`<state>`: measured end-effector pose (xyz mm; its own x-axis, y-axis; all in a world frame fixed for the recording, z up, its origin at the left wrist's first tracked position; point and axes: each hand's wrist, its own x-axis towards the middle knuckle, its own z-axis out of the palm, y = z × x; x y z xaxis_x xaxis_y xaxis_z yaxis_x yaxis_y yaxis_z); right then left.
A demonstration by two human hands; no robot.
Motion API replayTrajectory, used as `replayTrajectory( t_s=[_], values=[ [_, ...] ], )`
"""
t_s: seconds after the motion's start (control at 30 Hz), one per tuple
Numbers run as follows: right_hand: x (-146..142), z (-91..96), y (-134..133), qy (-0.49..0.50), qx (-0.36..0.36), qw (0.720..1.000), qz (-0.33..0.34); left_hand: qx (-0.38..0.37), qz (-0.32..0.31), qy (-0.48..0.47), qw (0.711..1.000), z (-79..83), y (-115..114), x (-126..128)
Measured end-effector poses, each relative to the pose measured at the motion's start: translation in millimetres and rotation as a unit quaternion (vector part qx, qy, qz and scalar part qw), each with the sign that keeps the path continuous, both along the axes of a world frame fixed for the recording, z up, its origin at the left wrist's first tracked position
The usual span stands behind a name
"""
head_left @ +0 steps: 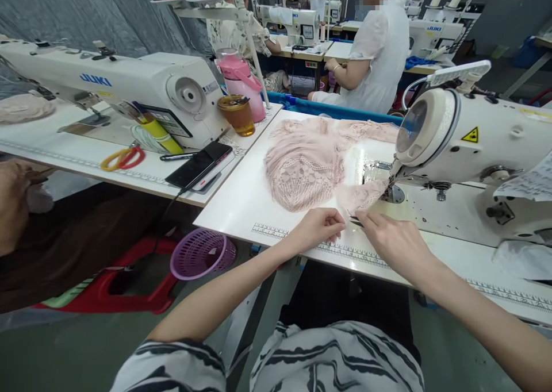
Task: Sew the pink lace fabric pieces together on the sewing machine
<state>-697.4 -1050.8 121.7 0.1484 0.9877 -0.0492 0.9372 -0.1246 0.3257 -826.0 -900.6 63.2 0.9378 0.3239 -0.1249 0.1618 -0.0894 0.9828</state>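
Pale pink lace fabric (302, 173) lies bunched on the white table, and a narrow end of it runs under the sewing machine's needle area (390, 191). My left hand (321, 228) is closed at the fabric's near edge, thumb and fingers pinched together; what they hold is too small to make out. Just right of it, my right hand (394, 239) grips small thread snips (356, 221). Their dark, pointed blades stick out toward my left fingertips, beside the lace end. The snips' handles are hidden inside my right hand.
The machine head (474, 133) stands at right. On the adjoining table are another JUKI machine (107, 87), a phone (200, 165), scissors (123, 158), an amber cup (237, 116) and a pink jug (241, 81). A purple basket (179, 260) is below. Co-workers sit at left and behind.
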Motion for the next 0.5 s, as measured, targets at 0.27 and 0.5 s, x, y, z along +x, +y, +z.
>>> replayTrajectory(
  t_s=[0.27,0.5],
  values=[
    [-8.2,2.4,9.7,-0.016,-0.058,0.998,-0.025,-0.002,-0.004,-0.011,1.0,-6.8,2.0,0.7],
    [-12.0,5.2,12.0,-0.022,-0.077,0.996,-0.033,-0.016,-0.004,-0.013,1.0,-7.1,2.3,-1.1]
  ],
)
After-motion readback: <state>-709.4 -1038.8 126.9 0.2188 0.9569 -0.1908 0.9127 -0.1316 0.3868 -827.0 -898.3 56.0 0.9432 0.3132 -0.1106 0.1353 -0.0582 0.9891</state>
